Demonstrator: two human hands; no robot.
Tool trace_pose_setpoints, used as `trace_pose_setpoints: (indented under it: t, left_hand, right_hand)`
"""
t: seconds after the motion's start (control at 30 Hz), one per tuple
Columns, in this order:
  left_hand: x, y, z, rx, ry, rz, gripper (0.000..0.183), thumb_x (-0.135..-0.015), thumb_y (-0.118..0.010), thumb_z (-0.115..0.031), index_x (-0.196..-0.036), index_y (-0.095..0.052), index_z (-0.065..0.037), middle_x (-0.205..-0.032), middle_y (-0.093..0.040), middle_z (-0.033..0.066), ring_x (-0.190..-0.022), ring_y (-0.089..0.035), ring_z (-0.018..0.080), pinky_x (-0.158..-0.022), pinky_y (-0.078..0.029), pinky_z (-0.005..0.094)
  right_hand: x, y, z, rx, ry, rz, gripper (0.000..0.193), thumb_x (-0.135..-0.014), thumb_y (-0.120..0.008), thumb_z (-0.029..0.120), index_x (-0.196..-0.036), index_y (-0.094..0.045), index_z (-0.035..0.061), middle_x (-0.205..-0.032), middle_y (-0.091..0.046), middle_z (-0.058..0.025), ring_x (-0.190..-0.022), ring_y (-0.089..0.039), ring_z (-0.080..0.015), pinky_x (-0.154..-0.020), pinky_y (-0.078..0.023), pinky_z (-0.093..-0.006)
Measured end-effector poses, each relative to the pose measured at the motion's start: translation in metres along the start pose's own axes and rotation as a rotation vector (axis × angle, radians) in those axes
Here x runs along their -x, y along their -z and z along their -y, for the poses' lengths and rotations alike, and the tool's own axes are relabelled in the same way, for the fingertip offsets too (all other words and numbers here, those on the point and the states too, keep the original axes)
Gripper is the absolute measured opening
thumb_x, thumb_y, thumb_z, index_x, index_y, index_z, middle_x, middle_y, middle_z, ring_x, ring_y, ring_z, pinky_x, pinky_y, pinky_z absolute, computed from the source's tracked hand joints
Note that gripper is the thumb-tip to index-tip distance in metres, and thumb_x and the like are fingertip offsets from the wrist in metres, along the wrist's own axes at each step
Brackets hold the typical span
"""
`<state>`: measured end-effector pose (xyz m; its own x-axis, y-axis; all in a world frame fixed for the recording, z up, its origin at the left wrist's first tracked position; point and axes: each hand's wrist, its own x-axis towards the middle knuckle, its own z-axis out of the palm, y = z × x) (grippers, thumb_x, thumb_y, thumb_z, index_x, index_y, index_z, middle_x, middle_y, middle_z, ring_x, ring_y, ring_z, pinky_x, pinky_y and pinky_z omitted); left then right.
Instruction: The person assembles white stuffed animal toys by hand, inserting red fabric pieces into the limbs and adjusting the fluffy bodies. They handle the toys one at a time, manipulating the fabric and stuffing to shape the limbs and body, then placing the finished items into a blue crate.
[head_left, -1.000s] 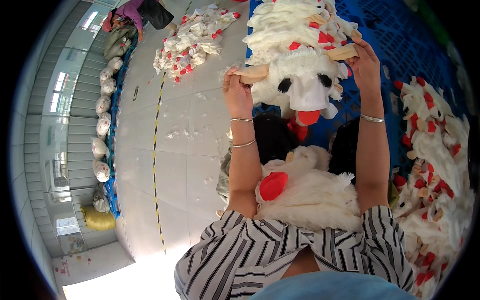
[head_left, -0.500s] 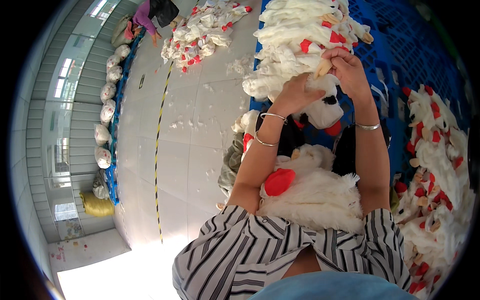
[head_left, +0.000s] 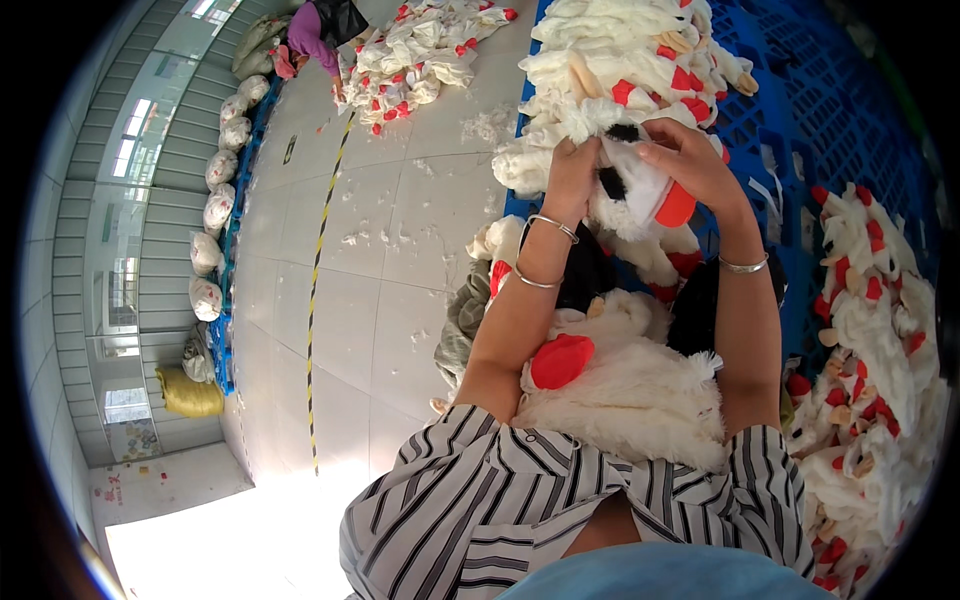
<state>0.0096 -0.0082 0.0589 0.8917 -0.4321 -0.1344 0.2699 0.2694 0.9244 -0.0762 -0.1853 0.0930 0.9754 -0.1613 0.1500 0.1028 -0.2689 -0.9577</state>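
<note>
A white plush toy head (head_left: 632,185) with black patches and a red muzzle is held up between my hands, its face now showing. My left hand (head_left: 574,172) pinches its left edge, the fingertips partly hidden by the fabric. On the other side, my right hand (head_left: 692,160) grips the upper right edge above the red part, fingers bent and thumb on the white cloth. Across my lap lies another white furry plush piece (head_left: 625,385) with a red oval patch. Just beyond my hands is a heap of limp white plush skins (head_left: 600,60) with red parts.
Blue plastic pallets (head_left: 775,110) carry the heap. More plush skins (head_left: 870,330) lie along the right. On the grey floor (head_left: 370,290) are white fluff and a striped tape line (head_left: 318,270). Stuffed bags (head_left: 218,207) line the left wall. A person (head_left: 318,35) bends by a far pile (head_left: 420,70).
The plush head has turned, bringing its black patches and red muzzle up between my hands. Both hands have shifted their hold on it. The far person's arm has moved closer to the pile.
</note>
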Motion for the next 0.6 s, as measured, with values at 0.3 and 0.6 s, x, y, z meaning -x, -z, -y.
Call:
trace_pose_setpoints:
  t: [0.3, 0.6]
  left_hand:
    - [0.0, 0.009, -0.018, 0.182, -0.135, -0.049, 0.03, -0.093, -0.06, -0.025, -0.103, -0.061, 0.003, -0.089, -0.066, 0.0069, -0.077, -0.065, 0.0158, -0.068, -0.054, 0.0295]
    - [0.006, 0.003, -0.012, -0.62, -0.199, 0.249, 0.075, -0.081, -0.071, -0.054, -0.116, -0.055, 0.01, -0.107, -0.062, 0.0168, -0.102, -0.054, 0.0214, -0.094, -0.043, 0.0355]
  right_hand:
    - [-0.002, -0.01, 0.004, 0.006, -0.39, 0.167, 0.061, -0.087, -0.056, 0.063, -0.074, -0.064, 0.0034, -0.064, -0.063, -0.004, -0.055, -0.062, -0.0113, -0.052, -0.047, -0.0222]
    - [-0.007, 0.025, -0.001, -0.789, -0.113, -0.45, 0.024, -0.095, -0.056, 0.023, -0.094, -0.063, 0.0004, -0.073, -0.057, -0.0023, -0.061, -0.049, -0.0103, -0.055, -0.039, -0.0259]
